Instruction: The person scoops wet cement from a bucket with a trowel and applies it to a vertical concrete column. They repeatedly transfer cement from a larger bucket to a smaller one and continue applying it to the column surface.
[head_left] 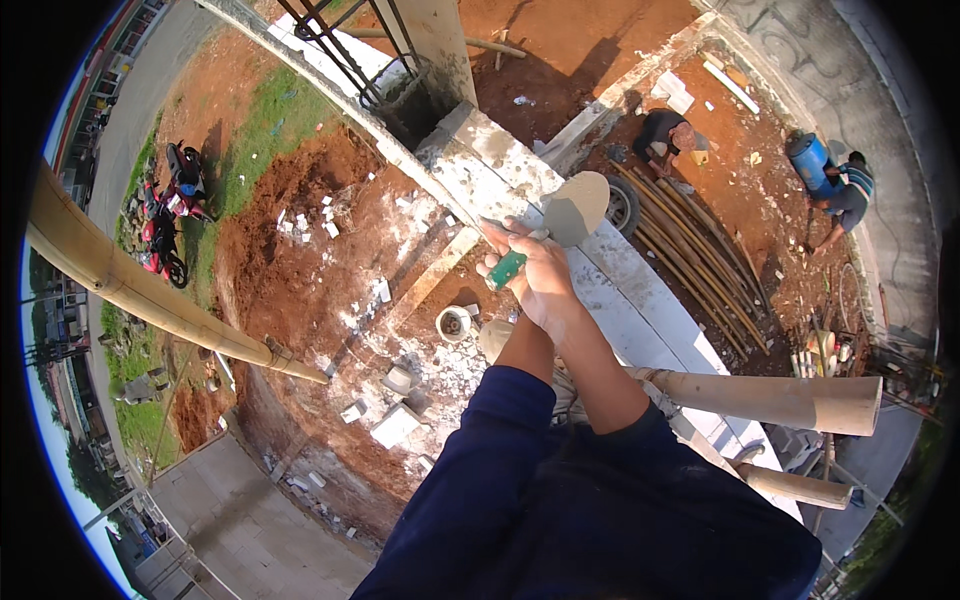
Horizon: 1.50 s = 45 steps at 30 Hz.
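Both my hands are close together over the top of a white block wall (655, 300). My right hand (545, 268) is closed on a trowel, whose green handle (507, 270) sticks out at the left of the grip. The trowel's rounded grey blade (577, 208) is on the far right side of the hand, above the blocks, with a grey coating over part of it. My left hand (497, 238) is just left of and behind the right one, mostly covered by it. What its fingers do is hidden.
Bamboo poles (160, 290) (760, 400) cross at left and right. A concrete column with rebar (400, 95) rises at the wall's far end. Below lie a bucket (453, 323) and broken blocks (396, 426). Two people (665, 132) (852, 195) bend down at right, near a blue barrel (808, 160).
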### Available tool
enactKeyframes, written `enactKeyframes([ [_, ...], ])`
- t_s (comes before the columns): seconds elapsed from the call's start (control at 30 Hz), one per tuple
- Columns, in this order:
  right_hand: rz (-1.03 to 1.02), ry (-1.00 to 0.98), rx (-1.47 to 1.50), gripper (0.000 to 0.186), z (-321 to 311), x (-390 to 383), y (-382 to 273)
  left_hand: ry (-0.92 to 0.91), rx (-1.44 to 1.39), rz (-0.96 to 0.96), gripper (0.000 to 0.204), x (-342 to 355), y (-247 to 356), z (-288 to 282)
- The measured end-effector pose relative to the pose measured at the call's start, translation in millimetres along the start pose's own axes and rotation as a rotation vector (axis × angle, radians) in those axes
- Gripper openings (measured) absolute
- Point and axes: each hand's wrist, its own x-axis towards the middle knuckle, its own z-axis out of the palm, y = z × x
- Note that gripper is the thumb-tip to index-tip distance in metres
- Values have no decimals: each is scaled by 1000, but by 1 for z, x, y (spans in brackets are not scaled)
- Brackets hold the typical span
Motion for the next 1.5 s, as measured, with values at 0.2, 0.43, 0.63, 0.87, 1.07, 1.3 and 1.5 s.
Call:
enactKeyframes([
  [0.2,78,17,73,22,5,51,46,98,-5,28,57,21,-9,-9],
  [0.43,219,-57,152,16,77,111,73,130,-15,54,55,33,-11,-7],
  [0.63,55,-273,-221,15,85,138,46,136,-16,83,54,36,-4,-2],
  [0.87,215,-33,-107,14,89,83,67,193,-15,65,53,40,-7,-6],
  [1.07,-104,-304,-590,13,94,146,38,224,-34,166,53,40,6,-6],
  [1.3,-603,-32,-1342,47,83,99,49,338,136,178,45,39,-13,-1],
  [1.5,-433,-34,-1335,51,56,139,63,118,67,158,46,27,-15,-27],
])
